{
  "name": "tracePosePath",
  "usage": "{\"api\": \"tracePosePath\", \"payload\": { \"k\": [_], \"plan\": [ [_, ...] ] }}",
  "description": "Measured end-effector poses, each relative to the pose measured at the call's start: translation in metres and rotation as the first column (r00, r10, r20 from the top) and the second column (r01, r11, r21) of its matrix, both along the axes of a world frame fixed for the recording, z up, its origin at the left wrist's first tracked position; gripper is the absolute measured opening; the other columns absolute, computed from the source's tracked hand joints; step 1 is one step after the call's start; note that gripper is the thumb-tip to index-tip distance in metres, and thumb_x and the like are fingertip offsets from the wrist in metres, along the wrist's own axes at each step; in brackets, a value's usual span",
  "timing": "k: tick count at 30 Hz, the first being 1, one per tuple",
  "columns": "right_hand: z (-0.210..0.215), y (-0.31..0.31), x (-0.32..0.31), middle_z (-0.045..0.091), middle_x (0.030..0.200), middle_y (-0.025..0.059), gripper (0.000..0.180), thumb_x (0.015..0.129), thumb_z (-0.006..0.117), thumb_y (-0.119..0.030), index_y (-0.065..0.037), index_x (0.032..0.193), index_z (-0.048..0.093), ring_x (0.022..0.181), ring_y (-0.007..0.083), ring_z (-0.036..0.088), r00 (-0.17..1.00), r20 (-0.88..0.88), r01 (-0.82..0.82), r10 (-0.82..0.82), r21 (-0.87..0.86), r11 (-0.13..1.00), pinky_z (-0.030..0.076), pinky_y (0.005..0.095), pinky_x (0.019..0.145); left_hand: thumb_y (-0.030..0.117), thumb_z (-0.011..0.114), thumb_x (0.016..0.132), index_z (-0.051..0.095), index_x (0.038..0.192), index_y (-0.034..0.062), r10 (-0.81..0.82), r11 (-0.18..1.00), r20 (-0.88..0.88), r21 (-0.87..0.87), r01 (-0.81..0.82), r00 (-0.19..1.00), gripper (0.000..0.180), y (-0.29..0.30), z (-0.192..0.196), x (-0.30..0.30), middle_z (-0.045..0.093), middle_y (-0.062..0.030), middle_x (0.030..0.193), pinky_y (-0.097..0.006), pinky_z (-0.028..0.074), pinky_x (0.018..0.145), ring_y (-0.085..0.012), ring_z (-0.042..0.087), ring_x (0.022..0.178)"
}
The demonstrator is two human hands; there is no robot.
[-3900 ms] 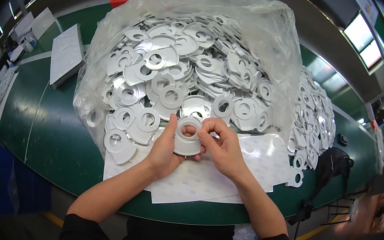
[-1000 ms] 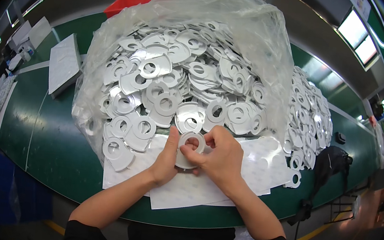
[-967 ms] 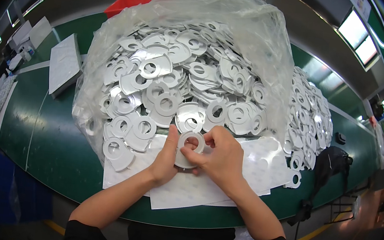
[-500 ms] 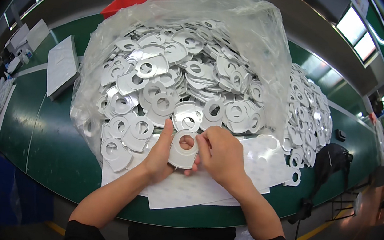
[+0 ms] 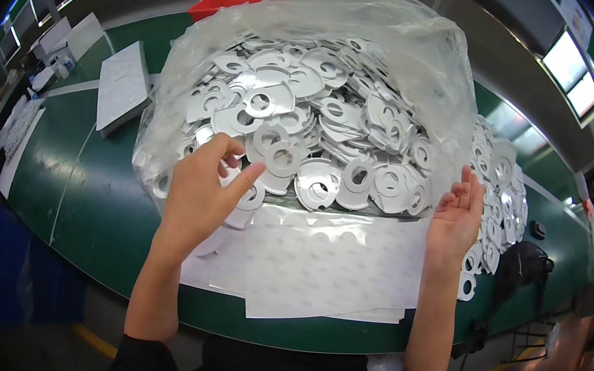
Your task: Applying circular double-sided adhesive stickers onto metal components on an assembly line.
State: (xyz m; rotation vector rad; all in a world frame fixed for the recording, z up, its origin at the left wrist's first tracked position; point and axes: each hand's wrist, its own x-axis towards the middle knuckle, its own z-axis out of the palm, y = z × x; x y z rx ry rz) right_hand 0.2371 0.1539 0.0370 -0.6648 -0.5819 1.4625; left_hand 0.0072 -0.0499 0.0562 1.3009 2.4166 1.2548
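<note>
A big heap of flat white plastic parts (image 5: 317, 180), each with a round hole, spills from a clear plastic bag (image 5: 430, 47) on the table. My left hand (image 5: 198, 189) is over the heap's left front, thumb and fingers apart, holding nothing that I can see; it covers some parts beneath it. My right hand (image 5: 455, 222) is raised at the bag's right edge, palm turned up, fingers loosely spread and empty. Just beyond it lies a second heap of the same parts (image 5: 514, 210). One blurred part (image 5: 503, 161) shows above that heap.
White sheets (image 5: 324, 269) lie in front of the bag on the green table (image 5: 110, 215). A white box (image 5: 121, 85) stands left of the bag, and a red bin (image 5: 226, 3) behind it. A black bag-like item (image 5: 521, 273) is at the right edge.
The part held between both hands has left them. My right hand has swung right to the second heap and opened; my left hand has moved left over the main heap.
</note>
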Motion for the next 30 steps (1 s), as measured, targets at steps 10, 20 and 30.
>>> {"api": "tracePosePath", "payload": {
  "k": [10, 20, 30],
  "plan": [
    [-0.034, -0.109, -0.050, 0.061, 0.082, 0.0083, 0.016, 0.076, 0.069, -0.012, -0.004, 0.089, 0.064, 0.072, 0.0237, 0.059, 0.311, 0.950, -0.944, 0.021, 0.307, 0.120, 0.048, 0.0312, 0.063, 0.022, 0.076, 0.064, 0.050, 0.097, -0.0003, -0.118, 0.916, -0.399, -0.397, -0.055, 0.910, 0.047, -0.006, -0.031, 0.009, 0.053, -0.0168, 0.094, -0.041, 0.049, 0.070, -0.0323, 0.057, 0.088],
    [-0.021, -0.135, -0.049, 0.055, 0.094, 0.0075, 0.032, 0.073, 0.069, -0.020, -0.007, 0.099, 0.055, 0.090, 0.0256, 0.054, -0.096, 0.965, -0.979, -0.244, -0.047, 0.199, 0.048, 0.0359, 0.069, 0.028, 0.049, 0.083, 0.045, 0.126, -0.0018, -0.519, 0.853, 0.745, 0.480, 0.203, 0.419, 0.052, 0.008, -0.023, 0.012, 0.054, -0.0115, 0.104, -0.033, 0.047, 0.078, -0.0187, 0.055, 0.086],
    [-0.021, -0.140, -0.051, 0.054, 0.092, 0.0094, 0.027, 0.071, 0.070, -0.011, -0.006, 0.091, 0.053, 0.094, 0.0289, 0.054, -0.129, 0.982, -0.974, -0.138, -0.099, 0.205, 0.049, 0.0394, 0.070, 0.051, 0.025, 0.094, 0.046, 0.118, 0.0057, -0.451, 0.886, 0.831, 0.462, -0.049, -0.325, 0.056, 0.033, -0.078, 0.034, 0.056, -0.0184, 0.111, -0.037, 0.048, 0.076, -0.0264, 0.057, 0.095]
  ]
}}
